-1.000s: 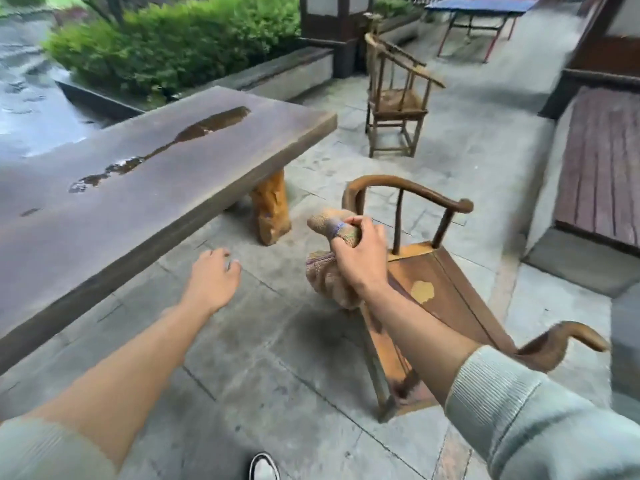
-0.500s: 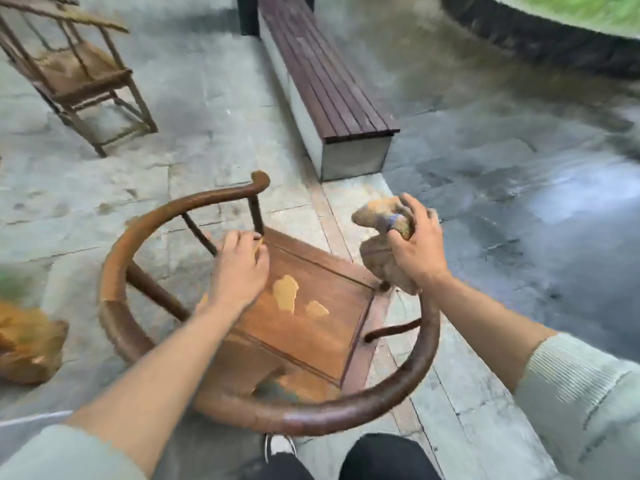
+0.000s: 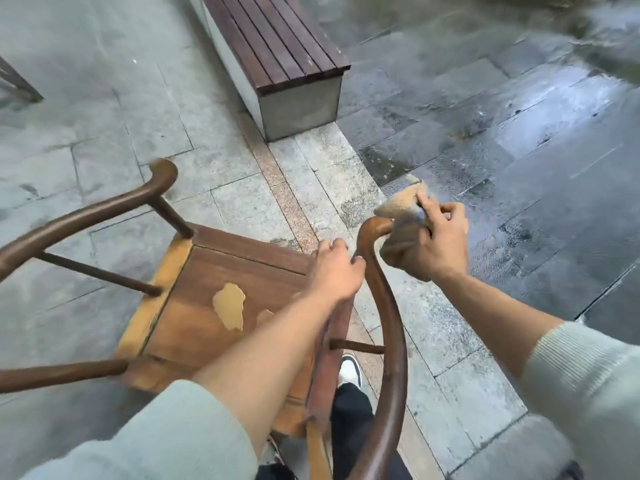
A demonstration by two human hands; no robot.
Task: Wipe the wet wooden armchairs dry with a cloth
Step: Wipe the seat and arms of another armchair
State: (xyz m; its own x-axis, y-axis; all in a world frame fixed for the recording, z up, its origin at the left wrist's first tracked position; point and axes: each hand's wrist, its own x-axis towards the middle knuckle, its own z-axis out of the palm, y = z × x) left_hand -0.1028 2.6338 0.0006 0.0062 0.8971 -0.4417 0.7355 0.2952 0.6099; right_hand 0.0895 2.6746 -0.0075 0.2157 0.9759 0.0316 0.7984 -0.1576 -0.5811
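Item: tan-brown bunched cloth (image 3: 403, 216), gripped in right hand (image 3: 429, 244), fingers curled round it, thumb on top; cloth touches the curled tip of the dark brown wooden armchair w/ round horseshoe rail (image 3: 388, 306).
Left hand (image 3: 334, 271): just left of that grip, over the seat's front right corner, fingers bent; one fingertip meets the rail. Whether it grips: can't tell.
Seat (image 3: 207, 292): below-left of the grip, reddish panel w/ pale chipped patches.
Slatted dark wood bench on grey base (image 3: 277, 46): well beyond the grip, up-left.
Wet grey stone paving (image 3: 519, 150): right of the grip.
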